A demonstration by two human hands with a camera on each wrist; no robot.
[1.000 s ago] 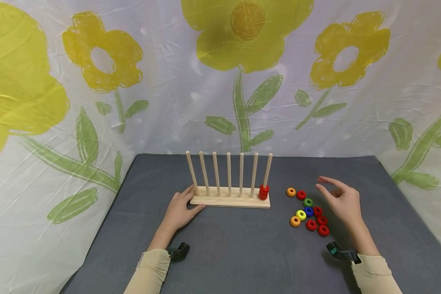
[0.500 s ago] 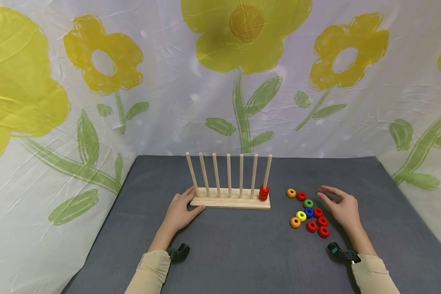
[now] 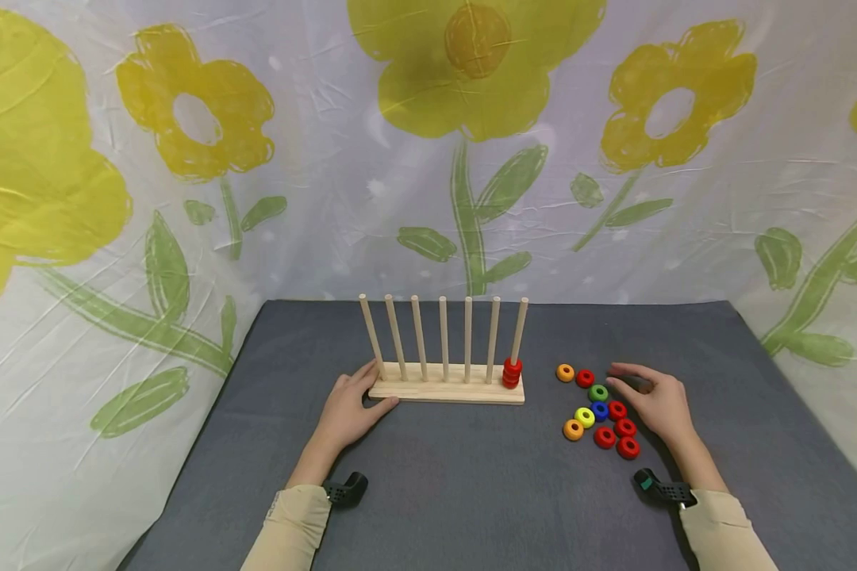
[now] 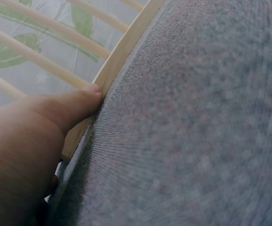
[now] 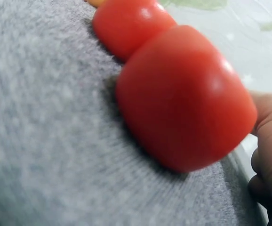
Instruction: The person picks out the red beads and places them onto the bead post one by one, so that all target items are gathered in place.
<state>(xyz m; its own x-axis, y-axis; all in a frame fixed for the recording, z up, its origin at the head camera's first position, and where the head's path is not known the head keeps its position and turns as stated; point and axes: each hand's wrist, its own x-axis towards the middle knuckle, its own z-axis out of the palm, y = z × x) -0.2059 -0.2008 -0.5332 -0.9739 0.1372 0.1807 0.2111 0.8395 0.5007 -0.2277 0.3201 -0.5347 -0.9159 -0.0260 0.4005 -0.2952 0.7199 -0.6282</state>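
Note:
In the head view a light wooden peg rack [image 3: 428,390] stands at the table's middle, with a row of upright pegs. Red ring beads [image 3: 512,373] are stacked on its rightmost peg. My left hand [image 3: 348,408] holds the rack's left end, thumb along the front edge and fingers behind; the left wrist view shows the thumb [image 4: 82,103] against the base. My right hand [image 3: 660,403] hovers just right of the loose beads, thumb and index finger apart, near a green bead [image 3: 597,393] and a red bead [image 3: 617,410]. Nothing shows between those fingers.
Loose beads lie right of the rack: orange [image 3: 573,430], yellow [image 3: 584,418], blue [image 3: 600,411] and several red ones [image 3: 604,438]. A grey cloth [image 3: 457,492] covers the table. Behind it hangs a curtain [image 3: 328,198] printed with flowers.
My right hand has come lower and to the left, closer to the beads, with its thumb and index finger nearer each other. The left hand and rack have stayed put.

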